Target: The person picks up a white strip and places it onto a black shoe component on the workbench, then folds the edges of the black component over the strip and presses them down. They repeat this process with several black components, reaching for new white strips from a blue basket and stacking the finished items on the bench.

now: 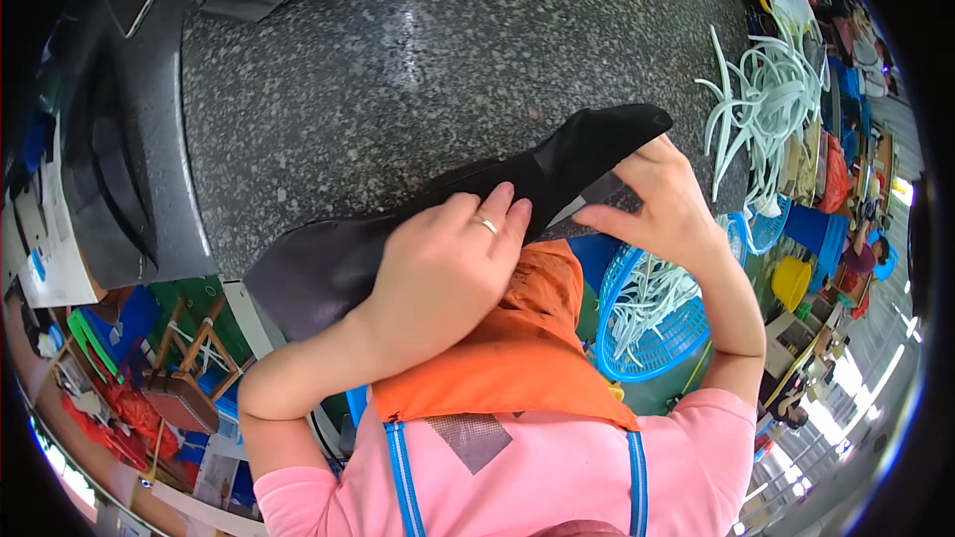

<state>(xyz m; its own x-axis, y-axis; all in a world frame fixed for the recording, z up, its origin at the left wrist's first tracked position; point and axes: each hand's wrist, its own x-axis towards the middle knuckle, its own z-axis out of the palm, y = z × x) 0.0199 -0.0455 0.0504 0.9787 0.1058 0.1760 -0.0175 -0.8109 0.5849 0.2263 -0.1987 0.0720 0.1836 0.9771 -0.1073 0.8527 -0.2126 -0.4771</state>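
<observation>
A long black flexible piece (587, 144), like a leather or rubber cut-out, lies over the near edge of a speckled grey stone table (398, 70). My left hand (443, 273), with a ring on one finger, presses flat on its middle part. Further right, my right hand (667, 209) pinches the black piece near its upper right end, fingers curled around its edge. The lower left end of the piece (308, 278) hangs off the table edge. An orange apron (517, 348) covers my front below the hands.
A heap of pale green-white strips (771, 104) lies at the table's right end. A blue plastic basket (657, 323) with more strips stands below the table on the right. More dark sheets (109, 179) lie at the table's left. Wooden stools and clutter (184, 358) sit lower left.
</observation>
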